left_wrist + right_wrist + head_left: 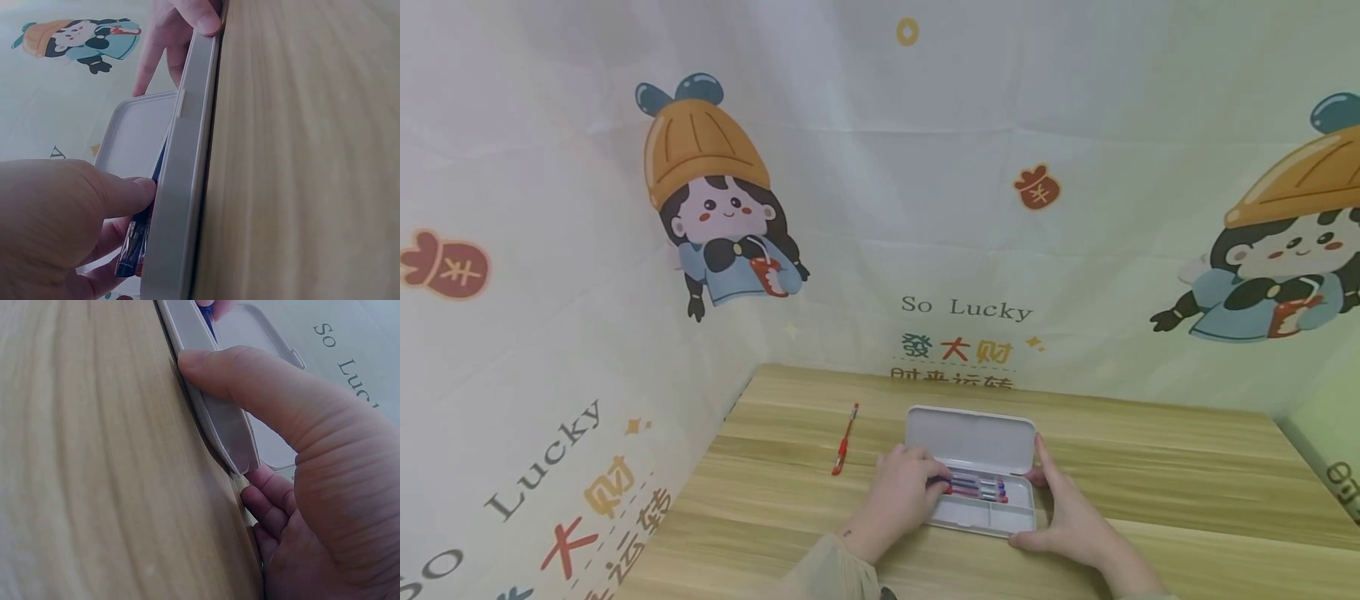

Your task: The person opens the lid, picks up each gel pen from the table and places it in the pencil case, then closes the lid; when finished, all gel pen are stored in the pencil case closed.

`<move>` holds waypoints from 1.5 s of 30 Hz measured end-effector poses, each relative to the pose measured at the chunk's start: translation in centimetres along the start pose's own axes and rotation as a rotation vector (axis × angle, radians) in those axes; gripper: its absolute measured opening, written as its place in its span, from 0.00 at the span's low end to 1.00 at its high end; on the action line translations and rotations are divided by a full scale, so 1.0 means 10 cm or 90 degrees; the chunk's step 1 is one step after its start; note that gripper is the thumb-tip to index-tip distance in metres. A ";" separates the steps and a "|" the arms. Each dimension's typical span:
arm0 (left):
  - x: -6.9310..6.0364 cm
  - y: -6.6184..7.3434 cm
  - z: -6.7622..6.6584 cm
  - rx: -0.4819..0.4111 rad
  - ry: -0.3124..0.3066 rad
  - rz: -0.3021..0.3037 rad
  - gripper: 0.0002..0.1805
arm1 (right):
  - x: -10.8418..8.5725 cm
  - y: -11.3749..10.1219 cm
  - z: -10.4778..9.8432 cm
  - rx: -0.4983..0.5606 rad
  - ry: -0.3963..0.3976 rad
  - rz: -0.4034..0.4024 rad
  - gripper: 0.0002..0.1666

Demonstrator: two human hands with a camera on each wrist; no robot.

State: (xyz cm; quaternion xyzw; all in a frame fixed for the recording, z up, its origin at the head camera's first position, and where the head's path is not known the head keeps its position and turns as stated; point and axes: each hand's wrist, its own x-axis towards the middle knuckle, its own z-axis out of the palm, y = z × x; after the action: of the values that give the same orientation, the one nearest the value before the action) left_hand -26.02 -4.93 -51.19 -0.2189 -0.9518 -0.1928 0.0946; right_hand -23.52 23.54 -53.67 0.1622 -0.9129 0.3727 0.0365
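Note:
A pale grey pencil case (1011,520) lies on the table with its lid (970,440) raised at the back. Several pens (977,487) with blue, purple and red parts lie side by side in its rear compartment. My left hand (904,492) is at the case's left end, over the pens' ends. In the left wrist view its thumb and fingers pinch a blue pen (132,244), with a red one partly hidden beside it. My right hand (1071,518) grips the case's right end, the thumb (209,367) on the front wall and the fingers behind.
A red pen (845,442) lies alone on the wooden table (790,517), left of the case. The case's front part has a divider, with a small compartment at the right. A printed cloth (850,208) hangs behind and to the left of the table.

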 end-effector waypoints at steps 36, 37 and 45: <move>0.10 -0.42 -0.19 -0.112 0.174 -0.081 0.21 | 0.02 0.02 0.02 0.000 -0.003 0.009 0.97; 0.11 -0.47 -0.19 -0.118 0.181 -0.092 0.22 | 0.02 0.02 0.02 0.000 -0.003 0.008 0.97; 0.12 -0.79 -0.24 -0.116 0.202 -0.172 0.29 | 0.02 0.03 0.02 0.002 -0.006 0.012 0.97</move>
State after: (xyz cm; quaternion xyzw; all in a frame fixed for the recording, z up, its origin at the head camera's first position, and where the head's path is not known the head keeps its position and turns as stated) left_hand -30.43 -11.97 -51.30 -0.0637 -0.9242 -0.3213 0.1964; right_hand -23.77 23.52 -54.00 0.1553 -0.9141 0.3735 0.0281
